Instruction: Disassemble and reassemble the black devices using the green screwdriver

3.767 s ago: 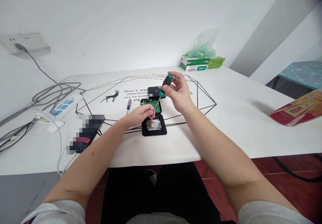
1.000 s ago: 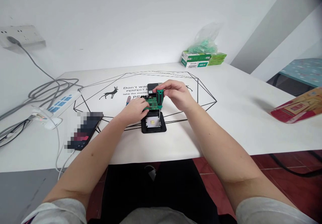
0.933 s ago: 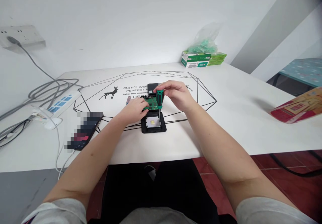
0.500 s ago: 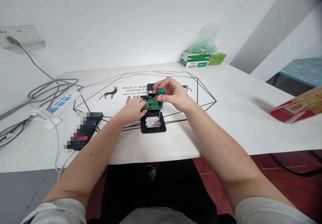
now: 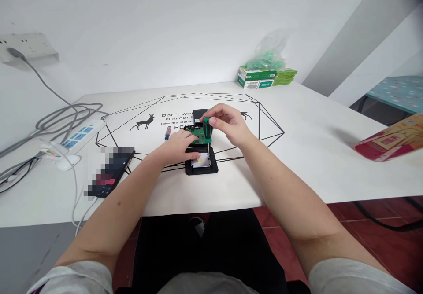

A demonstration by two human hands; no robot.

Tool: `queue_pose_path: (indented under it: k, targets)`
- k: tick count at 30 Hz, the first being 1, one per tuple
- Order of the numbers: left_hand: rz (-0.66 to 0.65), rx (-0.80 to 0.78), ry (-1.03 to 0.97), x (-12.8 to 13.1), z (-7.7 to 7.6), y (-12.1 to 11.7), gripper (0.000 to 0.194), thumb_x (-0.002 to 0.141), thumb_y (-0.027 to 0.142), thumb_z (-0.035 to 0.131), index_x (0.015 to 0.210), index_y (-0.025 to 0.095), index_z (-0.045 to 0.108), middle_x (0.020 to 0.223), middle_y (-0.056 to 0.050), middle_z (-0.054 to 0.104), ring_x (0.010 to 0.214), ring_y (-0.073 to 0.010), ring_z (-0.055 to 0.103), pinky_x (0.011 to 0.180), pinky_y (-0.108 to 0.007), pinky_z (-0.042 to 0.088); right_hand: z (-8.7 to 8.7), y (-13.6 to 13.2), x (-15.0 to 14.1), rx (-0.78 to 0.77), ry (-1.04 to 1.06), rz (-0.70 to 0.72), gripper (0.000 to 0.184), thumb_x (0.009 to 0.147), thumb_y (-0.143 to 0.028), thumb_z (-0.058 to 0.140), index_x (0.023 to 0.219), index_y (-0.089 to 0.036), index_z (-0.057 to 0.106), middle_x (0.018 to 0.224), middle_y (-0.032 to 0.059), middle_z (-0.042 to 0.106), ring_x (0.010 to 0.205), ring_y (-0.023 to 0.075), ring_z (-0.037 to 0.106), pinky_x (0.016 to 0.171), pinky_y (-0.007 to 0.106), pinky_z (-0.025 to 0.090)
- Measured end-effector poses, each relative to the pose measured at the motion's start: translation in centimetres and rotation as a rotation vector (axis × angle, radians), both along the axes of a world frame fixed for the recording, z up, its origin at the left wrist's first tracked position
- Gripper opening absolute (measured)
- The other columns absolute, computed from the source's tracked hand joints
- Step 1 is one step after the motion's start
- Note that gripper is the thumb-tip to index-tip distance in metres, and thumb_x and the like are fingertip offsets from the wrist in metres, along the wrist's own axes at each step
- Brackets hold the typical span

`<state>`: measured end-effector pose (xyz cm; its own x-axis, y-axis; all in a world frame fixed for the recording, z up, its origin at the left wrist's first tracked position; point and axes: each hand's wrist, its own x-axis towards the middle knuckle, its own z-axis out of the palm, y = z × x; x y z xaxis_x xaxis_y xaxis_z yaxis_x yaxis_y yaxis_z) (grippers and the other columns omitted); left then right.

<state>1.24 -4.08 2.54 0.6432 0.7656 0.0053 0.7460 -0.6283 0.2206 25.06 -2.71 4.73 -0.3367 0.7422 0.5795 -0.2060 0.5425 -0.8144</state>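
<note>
My right hand (image 5: 228,122) is closed around the green-and-black handle of a screwdriver (image 5: 207,130), which stands nearly upright. Its shaft runs down to the right edge of a silver metal plate (image 5: 204,162) with a yellowish square, set in a black casing (image 5: 214,168). Just behind the casing lies a green circuit board (image 5: 200,141), partly hidden by my fingers. My left hand (image 5: 180,146) has its fingers spread, with fingertips over the board and the thumb over the metal plate. A black rectangular part (image 5: 198,115) lies beyond the board, partly covered.
A small screwdriver with a clear handle (image 5: 168,132) lies left of the board. Farther left are a phone (image 5: 114,175), a power strip (image 5: 79,136) and coiled grey cables (image 5: 62,115). Green-and-white boxes (image 5: 257,77) with a plastic bag stand by the wall; a red-and-yellow package (image 5: 390,140) sits right.
My left hand has shifted, its thumb coming down from the circuit board onto the metal plate. The screwdriver handle has moved slightly left, and my right fingers have changed their hold on it.
</note>
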Motion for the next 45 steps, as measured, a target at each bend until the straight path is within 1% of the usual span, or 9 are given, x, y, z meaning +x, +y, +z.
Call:
queue_pose_path:
  k: [6, 10, 16, 21, 27, 32, 35, 41, 45]
  targets:
    - [-0.036, -0.038, 0.005, 0.1, 0.4, -0.2, 0.059, 0.096, 0.067, 0.068, 0.139, 0.027, 0.068, 0.139, -0.010, 0.065, 0.136, -0.0381, 0.049, 0.118, -0.055, 0.037, -0.3, 0.6, 0.3, 0.060, -0.007, -0.045, 0.023, 0.084, -0.041, 0.084, 0.095, -0.024, 0.074, 0.096, 0.0017, 0.072, 0.087, 0.0174, 0.066, 0.077, 0.034, 0.058]
    - [-0.036, -0.035, 0.013, 0.0, 0.3, -0.1, 0.059, 0.097, 0.069, 0.066, 0.138, 0.027, 0.069, 0.139, -0.010, 0.065, 0.134, -0.0374, 0.050, 0.118, -0.055, 0.037, -0.2, 0.6, 0.2, 0.066, -0.008, -0.026, 0.030, 0.082, -0.042, 0.089, 0.093, -0.024, 0.067, 0.090, -0.0014, 0.064, 0.077, 0.0129, 0.057, 0.069, 0.029, 0.053]
    - [-0.024, -0.025, 0.030, 0.1, 0.2, -0.1, 0.060, 0.096, 0.070, 0.067, 0.136, 0.025, 0.071, 0.138, -0.011, 0.065, 0.133, -0.0373, 0.051, 0.120, -0.057, 0.035, -0.3, 0.0, -0.6, 0.013, 0.040, -0.012, 0.044, 0.078, -0.045, 0.094, 0.091, -0.026, 0.057, 0.105, 0.0019, 0.075, 0.090, 0.0165, 0.069, 0.077, 0.033, 0.058]
    - [-0.022, -0.022, 0.036, 0.0, 0.2, -0.2, 0.060, 0.096, 0.072, 0.065, 0.136, 0.027, 0.071, 0.141, -0.010, 0.065, 0.135, -0.0384, 0.050, 0.122, -0.059, 0.033, -0.6, -0.1, -0.9, 0.060, 0.028, -0.161, 0.049, 0.067, -0.041, 0.101, 0.087, -0.026, 0.059, 0.095, 0.0005, 0.078, 0.087, 0.0174, 0.070, 0.076, 0.034, 0.055]
    - [-0.029, -0.019, 0.037, 0.0, 0.3, -0.2, 0.058, 0.098, 0.069, 0.063, 0.137, 0.027, 0.071, 0.141, -0.010, 0.066, 0.136, -0.0381, 0.049, 0.122, -0.059, 0.032, -0.6, -0.1, -0.6, 0.143, -0.087, -0.269, 0.037, 0.074, -0.045, 0.095, 0.093, -0.026, 0.071, 0.097, 0.0020, 0.078, 0.084, 0.0181, 0.066, 0.067, 0.033, 0.047]
    - [-0.034, -0.025, 0.014, 0.0, 0.3, -0.2, 0.057, 0.099, 0.068, 0.061, 0.137, 0.027, 0.071, 0.139, -0.011, 0.066, 0.134, -0.0385, 0.049, 0.121, -0.060, 0.032, -0.8, 0.1, -0.3, 0.255, -0.089, -0.234, 0.025, 0.087, -0.050, 0.084, 0.097, -0.028, 0.078, 0.094, 0.0026, 0.075, 0.082, 0.0187, 0.063, 0.075, 0.038, 0.052]
    - [-0.036, -0.025, 0.007, 0.0, 0.3, -0.1, 0.054, 0.099, 0.067, 0.061, 0.135, 0.028, 0.071, 0.136, -0.010, 0.067, 0.133, -0.0384, 0.050, 0.121, -0.060, 0.031, -0.5, 0.1, -0.1, 0.247, -0.056, -0.200, 0.028, 0.093, -0.055, 0.075, 0.096, -0.027, 0.080, 0.094, 0.0042, 0.076, 0.088, 0.0211, 0.067, 0.079, 0.041, 0.055]
    - [-0.029, 0.001, 0.026, -0.1, 0.3, -0.1, 0.046, 0.103, 0.059, 0.058, 0.132, 0.026, 0.071, 0.134, -0.010, 0.066, 0.131, -0.0365, 0.051, 0.121, -0.059, 0.031, -0.3, 0.1, -0.2, 0.183, -0.014, -0.206, 0.034, 0.087, -0.059, 0.082, 0.088, -0.026, 0.073, 0.085, 0.0017, 0.069, 0.078, 0.0177, 0.063, 0.075, 0.037, 0.057]
    - [-0.020, 0.011, 0.037, 0.0, 0.3, -0.1, 0.045, 0.104, 0.058, 0.057, 0.131, 0.025, 0.071, 0.134, -0.011, 0.066, 0.133, -0.0367, 0.051, 0.124, -0.062, 0.028, -0.5, 0.0, -0.7, 0.151, 0.050, -0.181, 0.038, 0.083, -0.054, 0.088, 0.086, -0.026, 0.062, 0.099, 0.0028, 0.071, 0.088, 0.0170, 0.067, 0.075, 0.034, 0.057]
